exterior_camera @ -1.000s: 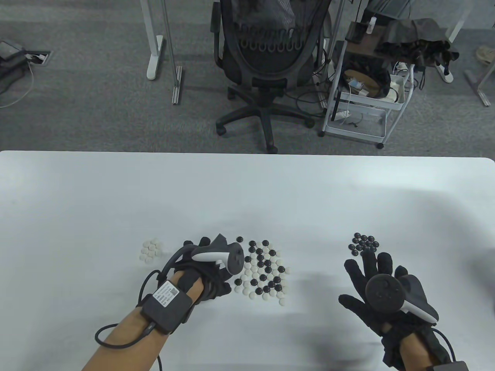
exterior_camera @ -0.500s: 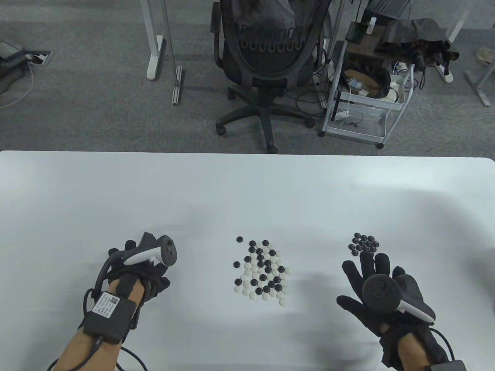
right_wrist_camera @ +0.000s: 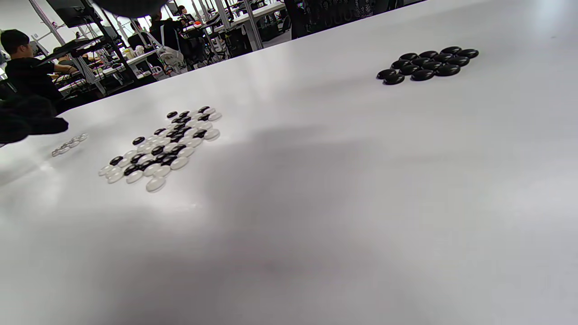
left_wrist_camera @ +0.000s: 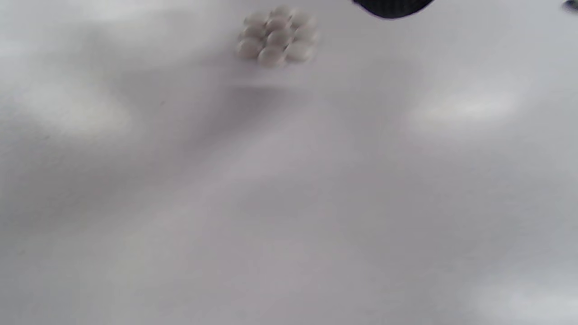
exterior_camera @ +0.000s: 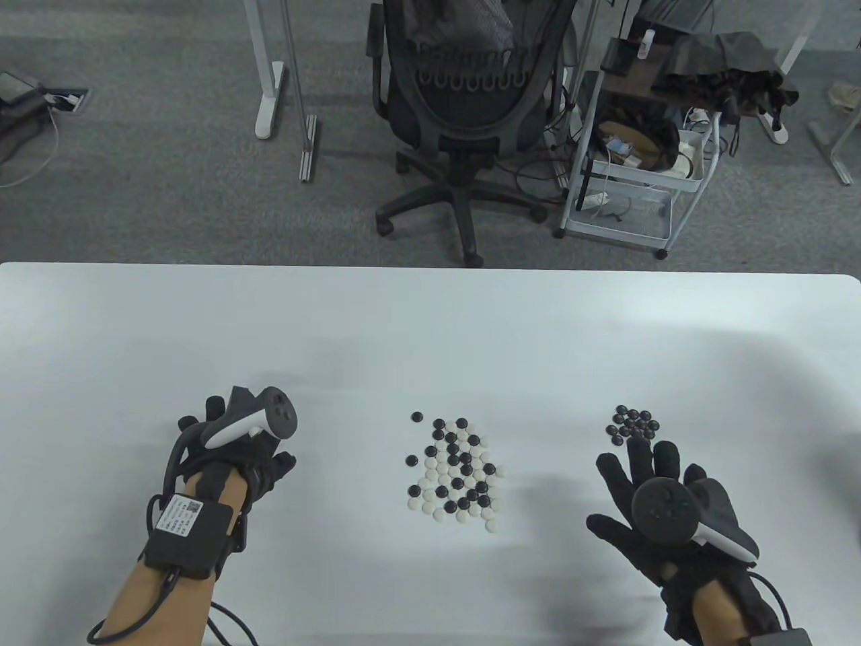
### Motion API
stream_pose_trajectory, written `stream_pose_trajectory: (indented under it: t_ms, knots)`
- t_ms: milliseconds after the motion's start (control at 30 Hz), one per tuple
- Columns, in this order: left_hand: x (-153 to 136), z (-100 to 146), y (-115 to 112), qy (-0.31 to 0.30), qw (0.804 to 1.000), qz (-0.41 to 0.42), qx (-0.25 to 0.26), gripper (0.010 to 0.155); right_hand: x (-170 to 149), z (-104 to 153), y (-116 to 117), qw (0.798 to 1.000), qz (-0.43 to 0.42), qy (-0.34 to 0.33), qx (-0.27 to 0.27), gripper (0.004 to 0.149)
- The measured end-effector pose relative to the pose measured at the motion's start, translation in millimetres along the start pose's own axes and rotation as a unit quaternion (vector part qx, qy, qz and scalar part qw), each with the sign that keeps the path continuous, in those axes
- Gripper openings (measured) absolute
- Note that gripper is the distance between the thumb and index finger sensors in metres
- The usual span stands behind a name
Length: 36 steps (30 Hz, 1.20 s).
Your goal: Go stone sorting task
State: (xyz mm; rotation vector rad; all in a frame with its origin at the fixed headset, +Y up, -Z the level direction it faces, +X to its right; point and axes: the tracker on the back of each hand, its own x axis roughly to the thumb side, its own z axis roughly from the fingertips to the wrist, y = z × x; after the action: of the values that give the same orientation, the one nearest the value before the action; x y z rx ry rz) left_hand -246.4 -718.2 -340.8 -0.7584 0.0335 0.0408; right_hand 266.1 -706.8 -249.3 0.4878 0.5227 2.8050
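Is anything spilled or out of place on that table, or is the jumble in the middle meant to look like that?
Nothing looks spilled or damaged. The mixed pile in the middle is simply unsorted stones. The black group on the right and the white group on the left are tidy, with no wrong colour visible. One black stone sits slightly apart from the pile.

White stones point(left_wrist_camera: 277, 36) under left hand point(exterior_camera: 232, 447)

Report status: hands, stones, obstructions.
Left hand over the sorted white stone cluster, grip unclear. Right hand open beside the sorted black stone cluster. Mixed black-and-white stone pile remains centre. Nothing in the way.
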Motion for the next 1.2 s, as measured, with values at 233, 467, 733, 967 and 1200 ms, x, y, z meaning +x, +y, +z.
stream_pose_trajectory:
  t_ms: [233,467,733,967,1200]
  knots:
    - [50,28,23,-0.087,0.996,-0.012,0.003,0.070,1,0,1,1.000,0.003,-0.002,0.001,0.084]
    - [116,27,-6,-0.179,0.976,-0.102,-0.069,0.064,0,0,0,1.000,0.000,-0.001,0.001,0.084]
    - [158,17,-38,-0.208,0.958,-0.175,-0.093,0.062,0,0,0,1.000,-0.001,0.000,0.003,0.084]
    - [148,13,-59,-0.191,0.955,-0.207,-0.091,0.064,-1,1,-1,1.000,0.001,0.002,0.000,0.084]
    - [59,27,-59,-0.101,0.980,-0.146,-0.089,0.062,-1,0,0,1.000,-0.001,-0.001,0.005,0.084]
